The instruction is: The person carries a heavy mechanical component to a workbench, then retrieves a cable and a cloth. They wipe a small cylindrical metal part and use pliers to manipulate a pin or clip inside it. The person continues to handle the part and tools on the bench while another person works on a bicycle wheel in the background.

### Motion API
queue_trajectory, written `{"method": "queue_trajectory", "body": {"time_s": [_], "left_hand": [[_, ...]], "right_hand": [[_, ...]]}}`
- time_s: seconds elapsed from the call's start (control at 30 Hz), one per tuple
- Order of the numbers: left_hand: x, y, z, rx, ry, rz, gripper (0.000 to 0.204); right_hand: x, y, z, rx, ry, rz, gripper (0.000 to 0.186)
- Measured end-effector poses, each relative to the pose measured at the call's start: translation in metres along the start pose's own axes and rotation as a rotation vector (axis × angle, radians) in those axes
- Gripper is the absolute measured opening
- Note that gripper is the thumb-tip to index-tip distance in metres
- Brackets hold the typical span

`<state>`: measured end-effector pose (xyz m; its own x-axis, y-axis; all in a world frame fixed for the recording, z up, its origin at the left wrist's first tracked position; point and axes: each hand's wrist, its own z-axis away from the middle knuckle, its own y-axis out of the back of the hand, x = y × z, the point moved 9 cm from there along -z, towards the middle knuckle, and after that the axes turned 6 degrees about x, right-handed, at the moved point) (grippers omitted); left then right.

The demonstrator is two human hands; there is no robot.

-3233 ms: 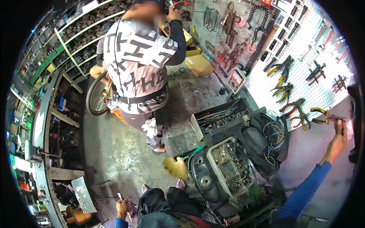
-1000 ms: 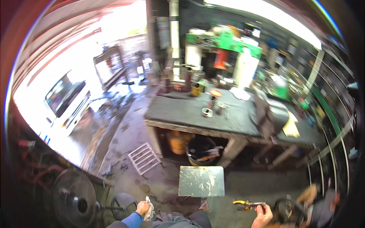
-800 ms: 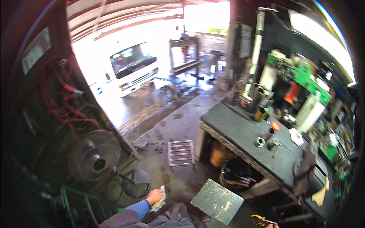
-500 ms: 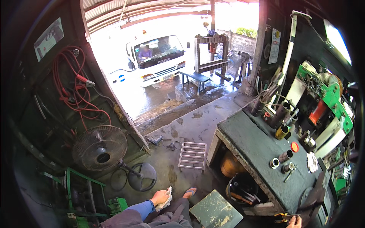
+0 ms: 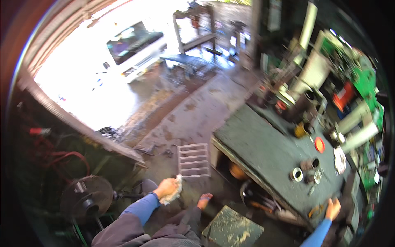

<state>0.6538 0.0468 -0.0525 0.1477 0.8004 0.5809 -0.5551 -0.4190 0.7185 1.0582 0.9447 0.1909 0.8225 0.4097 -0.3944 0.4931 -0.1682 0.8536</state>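
Observation:
My left hand [image 5: 166,187] is closed around a crumpled white rag [image 5: 177,192], held out above the floor. At the near right end of the workbench [image 5: 255,136], my right hand [image 5: 333,210] hovers with its fingers curled; whatever they hold, if anything, is blurred. Yellow-handled pliers [image 5: 316,211] lie at the bench edge, just left of that hand. Further up the bench top stand a metal ring-ended sleeve [image 5: 296,174], a dark cylinder [image 5: 309,164] and a small metal fitting [image 5: 314,177].
A worn green stool top [image 5: 233,230] is beside my foot. A metal rack [image 5: 194,160] stands on the floor ahead. At left is a fan [image 5: 87,198]. On the bench lie an orange-red ring lid [image 5: 319,145] and a white cloth [image 5: 340,160]. A truck [image 5: 135,53] stands outside.
My view has swung, so the scene shifts left and tilts. My right hand and forearm have come further into view, with the pliers now apart from it. The rag stays in my left hand.

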Motion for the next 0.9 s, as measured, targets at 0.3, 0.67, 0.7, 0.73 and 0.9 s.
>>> {"method": "queue_trajectory", "body": {"time_s": [0.3,0.67,0.7,0.73,0.9], "left_hand": [[0.016,-0.070,0.037,-0.260,0.358,0.395,0.025],[0.235,-0.161,0.088,-0.937,-0.186,-0.028,0.040],[0.242,-0.168,0.091,-0.976,-0.271,-0.052,0.043],[0.230,-0.184,0.088,-1.025,-0.314,-0.146,0.044],[0.254,-0.211,0.050,-1.140,-0.489,-0.246,0.043]], "right_hand": [[-0.125,-0.019,0.312,-0.310,-0.503,-0.939,0.007],[-0.014,-0.047,0.717,-1.291,-0.348,-0.334,0.043],[-0.013,-0.046,0.715,-1.244,-0.360,-0.382,0.039],[-0.012,-0.044,0.715,-1.232,-0.403,-0.345,0.036],[-0.021,-0.032,0.684,-1.106,-0.523,-0.131,0.027]]}}
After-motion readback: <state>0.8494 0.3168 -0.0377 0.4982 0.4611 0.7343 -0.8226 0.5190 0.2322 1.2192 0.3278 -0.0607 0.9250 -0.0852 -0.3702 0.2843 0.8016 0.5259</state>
